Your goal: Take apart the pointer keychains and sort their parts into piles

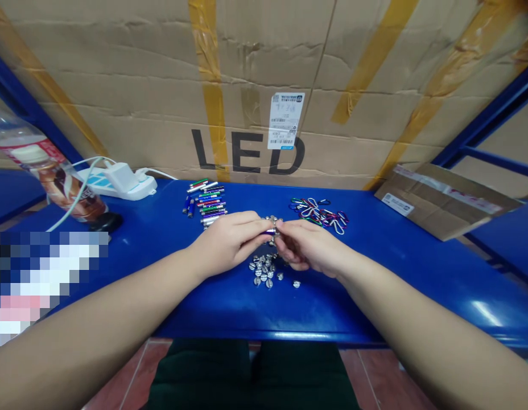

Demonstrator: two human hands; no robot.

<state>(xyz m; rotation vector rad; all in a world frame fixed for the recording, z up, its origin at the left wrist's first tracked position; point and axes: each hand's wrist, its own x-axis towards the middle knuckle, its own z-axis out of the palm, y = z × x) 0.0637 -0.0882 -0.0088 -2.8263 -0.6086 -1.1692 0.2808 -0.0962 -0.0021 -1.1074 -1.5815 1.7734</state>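
My left hand [232,242] is closed, thumb and fingers pinching a small blue-and-silver metal tube [269,232]. At the tube's silver end, the thumb and forefinger of my right hand [309,242] pinch too; its other fingers curl underneath. Whether a separate small part sits in the right fingertips is hidden. Just below both hands lies a loose pile of small silver metal caps [264,267], with more partly covered behind the fingers. Beyond my left hand are several coloured metal tubes [210,204], laid roughly in rows. Past my right hand rests a heap of coloured carabiners [319,213].
The blue table [332,310] backs onto a large cardboard box [161,102] marked LED. A white power strip [140,188] with a cable and a plastic drink bottle [63,182] stand at left. A smaller carton [443,199] sits at right.
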